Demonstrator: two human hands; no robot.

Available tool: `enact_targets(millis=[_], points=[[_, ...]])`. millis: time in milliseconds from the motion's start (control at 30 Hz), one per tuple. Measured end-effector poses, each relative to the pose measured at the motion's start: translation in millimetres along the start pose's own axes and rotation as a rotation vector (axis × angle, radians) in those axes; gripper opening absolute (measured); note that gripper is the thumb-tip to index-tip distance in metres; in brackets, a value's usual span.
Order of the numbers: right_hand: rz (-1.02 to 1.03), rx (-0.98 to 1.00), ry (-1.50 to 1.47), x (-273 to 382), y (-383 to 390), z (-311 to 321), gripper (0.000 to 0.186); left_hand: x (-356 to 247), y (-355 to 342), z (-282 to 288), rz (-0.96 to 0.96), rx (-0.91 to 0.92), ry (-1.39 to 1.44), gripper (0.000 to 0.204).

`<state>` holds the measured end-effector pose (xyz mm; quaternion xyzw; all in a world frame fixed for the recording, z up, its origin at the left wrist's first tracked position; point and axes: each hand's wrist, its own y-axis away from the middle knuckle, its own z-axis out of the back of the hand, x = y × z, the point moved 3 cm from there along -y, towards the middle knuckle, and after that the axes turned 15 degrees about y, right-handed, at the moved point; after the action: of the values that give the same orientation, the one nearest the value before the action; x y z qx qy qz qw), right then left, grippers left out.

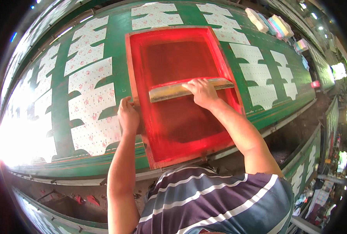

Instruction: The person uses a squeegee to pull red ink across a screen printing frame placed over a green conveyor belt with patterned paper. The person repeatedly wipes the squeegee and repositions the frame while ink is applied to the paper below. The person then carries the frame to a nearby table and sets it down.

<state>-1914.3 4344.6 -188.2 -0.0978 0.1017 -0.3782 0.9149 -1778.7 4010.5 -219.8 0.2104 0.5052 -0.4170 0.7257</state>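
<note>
A screen printing frame (133, 72) with red ink smeared over its mesh lies on the green table. Across the middle of the mesh rests a wide wooden squeegee (169, 92), its blade side hidden from me. My right hand (203, 93) grips the squeegee near its centre, fingers curled over the top. At the frame's left rail, my left hand (128, 115) has its fingers curled against the wood. White fabric pieces with small red flower prints (89, 105) lie flat to the left of the frame.
More cut fabric pieces (255, 74) with a dotted pattern lie right of the frame on the long green table (121, 74). Stacks of folded coloured cloth (278, 26) stand at the far right edge. Another green table (304, 169) with pieces on it is at lower right.
</note>
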Motion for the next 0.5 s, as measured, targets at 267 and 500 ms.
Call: enact_targets(millis=[267,500], points=[[0.015,-0.034,0.062,-84.5,-153.8,-65.1,0.035,-12.5,5.5,2.1,0.007,-0.03,-0.093,0.032],[-0.019,0.165,-0.017,-133.1,-259.2,-74.6,0.041,-8.8,6.6,0.5,0.0,-0.058,-0.123,0.028]])
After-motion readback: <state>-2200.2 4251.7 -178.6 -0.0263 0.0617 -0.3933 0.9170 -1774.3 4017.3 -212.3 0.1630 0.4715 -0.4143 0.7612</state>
